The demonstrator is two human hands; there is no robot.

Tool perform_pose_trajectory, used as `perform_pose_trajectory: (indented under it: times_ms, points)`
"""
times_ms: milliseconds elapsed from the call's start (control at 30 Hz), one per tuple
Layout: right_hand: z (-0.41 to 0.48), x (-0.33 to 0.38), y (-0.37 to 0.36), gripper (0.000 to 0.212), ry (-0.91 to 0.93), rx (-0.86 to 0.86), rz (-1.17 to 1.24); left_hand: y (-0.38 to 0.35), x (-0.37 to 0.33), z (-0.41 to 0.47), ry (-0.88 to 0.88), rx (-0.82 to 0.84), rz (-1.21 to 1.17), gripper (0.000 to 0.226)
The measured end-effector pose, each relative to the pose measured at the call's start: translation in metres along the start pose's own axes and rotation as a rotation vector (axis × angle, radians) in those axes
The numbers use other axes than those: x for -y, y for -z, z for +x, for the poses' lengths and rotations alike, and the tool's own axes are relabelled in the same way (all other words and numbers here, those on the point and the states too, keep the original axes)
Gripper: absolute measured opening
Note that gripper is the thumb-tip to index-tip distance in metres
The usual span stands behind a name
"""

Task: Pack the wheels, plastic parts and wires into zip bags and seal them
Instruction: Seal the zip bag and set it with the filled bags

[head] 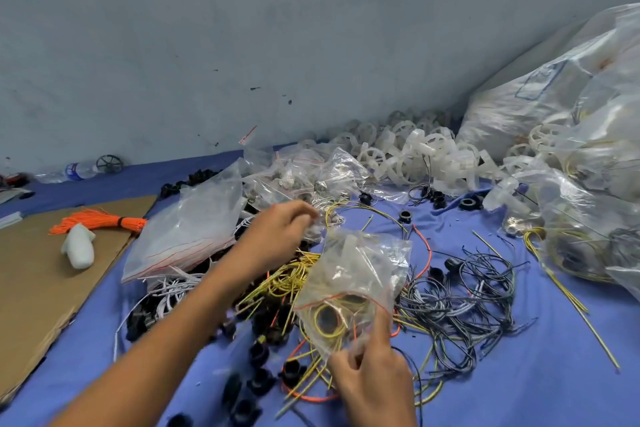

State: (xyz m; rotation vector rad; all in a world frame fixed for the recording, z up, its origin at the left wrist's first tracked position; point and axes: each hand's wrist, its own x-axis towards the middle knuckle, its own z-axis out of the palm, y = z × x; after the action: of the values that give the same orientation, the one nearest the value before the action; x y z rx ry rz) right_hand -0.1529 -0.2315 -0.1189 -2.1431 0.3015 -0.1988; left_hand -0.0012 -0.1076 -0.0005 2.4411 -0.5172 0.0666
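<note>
My right hand (372, 378) pinches a clear zip bag (356, 281) near its red-lined mouth; the bag holds yellow wire, a black wheel and white plastic parts. My left hand (280, 232) reaches over the yellow wire bundle (280, 281), its fingers curled at small filled zip bags (311, 180); whether it grips anything is unclear. White plastic wheels (415, 152) are heaped by the wall. Grey wires (460, 298) lie tangled at the right, and black wheels (259, 381) are scattered below my arms.
A stack of empty zip bags (190, 229) lies at the left on the blue cloth (519, 392). Cardboard (41, 281) carries an orange tie bundle (100, 220) and a white piece (80, 246). Large filled plastic sacks (571, 121) stand at the right. A water bottle (79, 170) lies by the wall.
</note>
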Motion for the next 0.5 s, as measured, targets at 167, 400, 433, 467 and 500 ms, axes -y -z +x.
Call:
perform_pose_trajectory:
  times_ms: [167,400,433,467,500]
  points:
    - [0.002,0.01,-0.006,0.123,-0.12,-0.07,-0.085,-0.004,0.096,0.105,0.143,0.005,0.635,0.057]
    - [0.006,0.01,-0.009,0.124,-0.074,-0.156,-0.076,-0.008,0.121,0.126,0.152,-0.129,0.856,0.018]
    - [0.005,0.01,-0.007,0.125,-0.149,-0.098,-0.021,-0.001,0.113,0.123,0.163,-0.21,0.703,0.018]
    - [0.004,0.008,-0.007,0.123,-0.165,-0.063,-0.029,0.008,0.103,0.121,0.204,-0.281,0.486,0.021]
    - [0.002,0.005,-0.008,0.12,-0.132,-0.073,-0.047,0.018,0.092,0.118,0.263,-0.314,0.236,0.024]
